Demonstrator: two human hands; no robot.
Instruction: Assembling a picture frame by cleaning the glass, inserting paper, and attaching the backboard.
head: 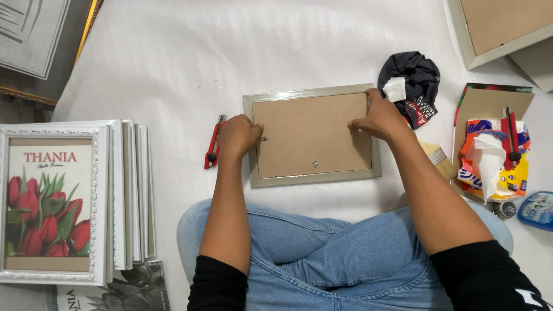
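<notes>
A silver picture frame (pixel 313 177) lies face down on the white sheet, its brown backing board (pixel 311 135) up. My left hand (pixel 238 136) rests curled at the frame's left edge, fingertips by a small metal hanger on the board. My right hand (pixel 377 117) presses on the frame's right edge, fingers bent over the board's rim. Neither hand lifts the frame. A red utility knife (pixel 213 144) lies just left of my left hand.
A stack of white frames (pixel 124 196) with a tulip print (pixel 49 204) stands at the left. At the right lie a dark crumpled cloth (pixel 416 78), a paintbrush (pixel 439 159), a tissue pack (pixel 492 164), a second red knife (pixel 509 135) and another frame (pixel 498 29).
</notes>
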